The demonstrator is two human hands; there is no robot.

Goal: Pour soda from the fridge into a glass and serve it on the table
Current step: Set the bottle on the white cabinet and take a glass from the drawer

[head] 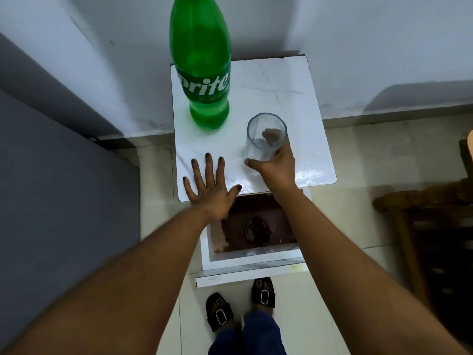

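A tall green Sprite bottle (202, 65) stands upright at the back left of the small white table (271, 85). Its cap is cut off by the top of the view. A clear glass (265, 137) stands on the table to the bottle's right, and I see no drink in it. My right hand (275, 165) grips the glass from the near side, thumb on the left and fingers round the right. My left hand (210, 185) rests flat on the table's near left corner, fingers spread.
The table stands against a pale wall (358, 47). Below its top, a lower shelf (256, 226) has a worn brown surface. A grey surface (64, 188) rises on the left. Dark wooden furniture (430, 226) stands at the right. My sandalled feet are on the tiled floor (345, 155).
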